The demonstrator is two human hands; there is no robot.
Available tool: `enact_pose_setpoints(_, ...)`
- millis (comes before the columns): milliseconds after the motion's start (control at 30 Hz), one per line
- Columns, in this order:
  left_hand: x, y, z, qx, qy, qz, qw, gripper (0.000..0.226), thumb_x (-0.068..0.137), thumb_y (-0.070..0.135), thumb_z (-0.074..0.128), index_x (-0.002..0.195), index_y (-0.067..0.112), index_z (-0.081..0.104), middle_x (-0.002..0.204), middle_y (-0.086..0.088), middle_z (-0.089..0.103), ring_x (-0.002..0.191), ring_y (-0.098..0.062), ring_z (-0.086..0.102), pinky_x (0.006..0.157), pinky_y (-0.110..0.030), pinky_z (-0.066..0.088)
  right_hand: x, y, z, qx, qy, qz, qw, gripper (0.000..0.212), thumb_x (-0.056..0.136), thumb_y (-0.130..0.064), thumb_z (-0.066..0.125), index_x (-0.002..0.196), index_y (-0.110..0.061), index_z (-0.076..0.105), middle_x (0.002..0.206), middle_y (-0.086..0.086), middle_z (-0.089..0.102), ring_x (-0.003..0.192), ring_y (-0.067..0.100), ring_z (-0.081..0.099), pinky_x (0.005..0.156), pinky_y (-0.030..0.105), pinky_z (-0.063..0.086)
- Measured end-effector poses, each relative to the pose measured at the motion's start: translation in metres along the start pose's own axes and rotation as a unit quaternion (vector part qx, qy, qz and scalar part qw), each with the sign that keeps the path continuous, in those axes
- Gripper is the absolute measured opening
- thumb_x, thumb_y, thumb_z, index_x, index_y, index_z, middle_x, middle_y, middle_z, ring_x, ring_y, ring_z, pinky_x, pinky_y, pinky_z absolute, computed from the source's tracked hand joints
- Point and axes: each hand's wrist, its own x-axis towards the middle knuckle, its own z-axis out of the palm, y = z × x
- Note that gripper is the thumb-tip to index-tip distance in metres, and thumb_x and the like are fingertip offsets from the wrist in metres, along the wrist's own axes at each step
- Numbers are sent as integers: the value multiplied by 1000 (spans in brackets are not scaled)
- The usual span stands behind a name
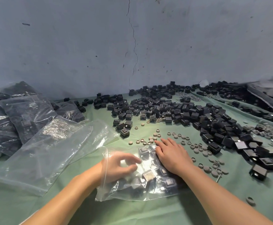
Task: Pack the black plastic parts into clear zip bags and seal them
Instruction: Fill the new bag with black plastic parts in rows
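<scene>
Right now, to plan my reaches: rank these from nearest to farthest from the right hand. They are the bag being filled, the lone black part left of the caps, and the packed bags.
1. bag being filled: directly under the right hand, touching it.
2. lone part: ahead and to the left.
3. packed bags: far left, by the wall.

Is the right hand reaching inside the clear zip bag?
No, the right hand lies flat on top of the zip bag, while the left hand reaches inside it.

right hand (171, 157) flat on zip bag (116, 192)
</scene>
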Motion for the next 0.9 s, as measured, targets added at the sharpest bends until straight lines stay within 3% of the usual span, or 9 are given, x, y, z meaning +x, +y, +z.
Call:
enact_pose_setpoints(100, 7, 12, 5, 85, -61, 3, 994, 36, 91, 48, 62, 120, 26, 67, 101, 31, 64, 95, 7, 65, 83, -21, 56, -1, 0, 1, 3, 0, 2, 1000, 53, 105, -44, 14, 157, -36, 23, 166, -6, 21, 154, 16, 10, 124, 43, 10)
enact_pose_setpoints(200, 14, 18, 6, 179, -106, 1, 978, 54, 88, 57, 60, 135, 31, 56, 118, 14, 65, 101, -2, 63, 91, -24, 52, -1, 1, 0, 3, 2, 3, 1000, 53, 105, -44, 15, 157, -36, 22, 166, -7, 21, 154, 16, 10, 123, 42, 9)
enact_pose_setpoints(300, 15, 24, 10, 265, -119, 25, 957, 59, 88, 58, 60, 141, 36, 48, 107, 10, 65, 89, -3, 55, 85, -25, 43, -1, 0, 0, 1, 4, 3, 1000, 52, 106, -44, 16, 157, -37, 22, 166, -7, 21, 154, 15, 10, 123, 42, 9)
enact_pose_setpoints(433, 14, 25, 13, 210, -100, 30, 972, 33, 88, 50, 66, 115, 33, 63, 100, 13, 65, 79, 5, 54, 74, -14, 44, -1, -1, 0, 4, 2, 4, 1000, 52, 106, -43, 16, 157, -37, 23, 166, -7, 21, 154, 16, 10, 123, 42, 9)
enact_pose_setpoints(500, 14, 23, 14, 175, -83, 17, 981, 24, 87, 45, 68, 104, 30, 61, 93, 19, 61, 76, 11, 53, 67, -8, 41, -2, -1, 0, 5, 1, 3, 1000, 53, 105, -44, 15, 157, -36, 22, 166, -7, 21, 154, 16, 9, 123, 42, 9)
enact_pose_setpoints(600, 17, 19, 18, 139, -44, 1, 989, 19, 90, 32, 67, 96, 29, 50, 89, 13, 61, 69, 9, 55, 63, -10, 43, -1, 0, 0, 7, 2, 2, 1000, 53, 105, -44, 15, 157, -36, 22, 166, -7, 21, 154, 15, 10, 123, 42, 9)
enact_pose_setpoints(733, 17, 13, 23, 196, 20, -3, 980, 20, 95, 23, 58, 114, 25, 51, 104, 5, 57, 80, -6, 57, 68, -15, 46, -1, 0, 0, 11, 2, 2, 1000, 53, 105, -43, 15, 157, -36, 23, 166, -7, 22, 154, 15, 10, 123, 42, 8)
enact_pose_setpoints(900, 15, 9, 29, 223, 81, 5, 971, 33, 98, 24, 54, 131, 28, 50, 110, 4, 43, 74, -5, 56, 65, -12, 52, -1, 0, 0, 13, 0, 2, 1000, 54, 105, -43, 15, 157, -35, 23, 165, -7, 22, 154, 16, 10, 124, 42, 9)
